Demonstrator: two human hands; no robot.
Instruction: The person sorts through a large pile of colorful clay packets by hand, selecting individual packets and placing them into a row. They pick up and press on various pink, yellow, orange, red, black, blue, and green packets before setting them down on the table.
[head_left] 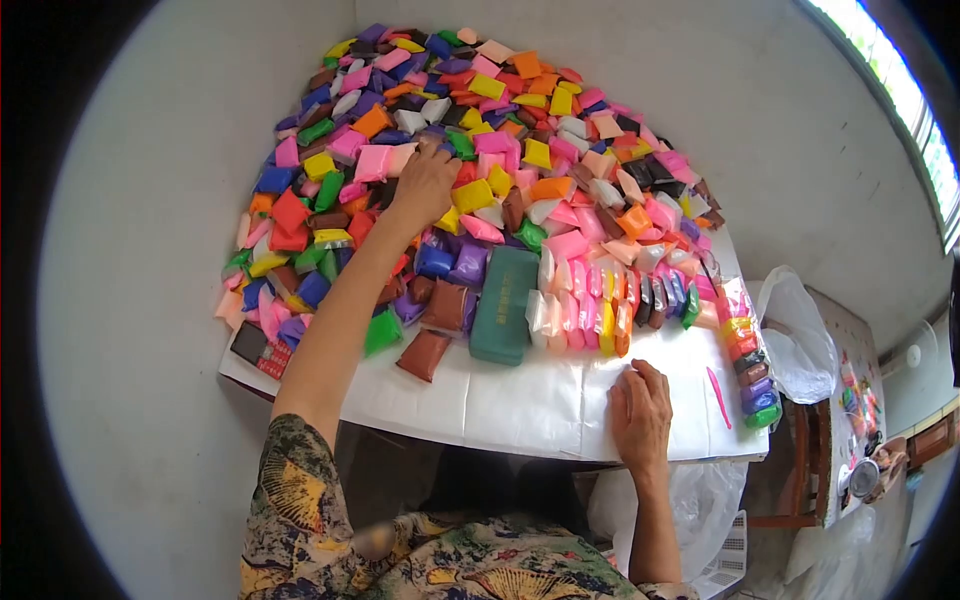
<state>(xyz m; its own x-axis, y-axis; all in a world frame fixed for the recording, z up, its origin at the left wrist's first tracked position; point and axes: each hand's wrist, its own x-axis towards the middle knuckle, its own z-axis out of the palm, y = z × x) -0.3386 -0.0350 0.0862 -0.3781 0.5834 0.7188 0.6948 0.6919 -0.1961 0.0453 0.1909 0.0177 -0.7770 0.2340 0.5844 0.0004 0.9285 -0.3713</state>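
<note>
From my end, the left hand (pixel 427 185) reaches into the heap of coloured packets (pixel 474 194), its fingers bent down among them, though I cannot tell whether they pinch one; the right hand (pixel 645 412) rests loosely, unclenched, on the desk (pixel 470 408) near its front edge; between them I see a green case (pixel 503 308) beside a packet row (pixel 581 306); rightward lies a pink stick (pixel 718 397).

Daylight comes in here through the tall barred window (pixel 902 100) at upper right, burnt nearly white; the white, shiny-covered table (pixel 500 405) gleams, shadow pools beneath it, and the edges bow into black corners.
</note>
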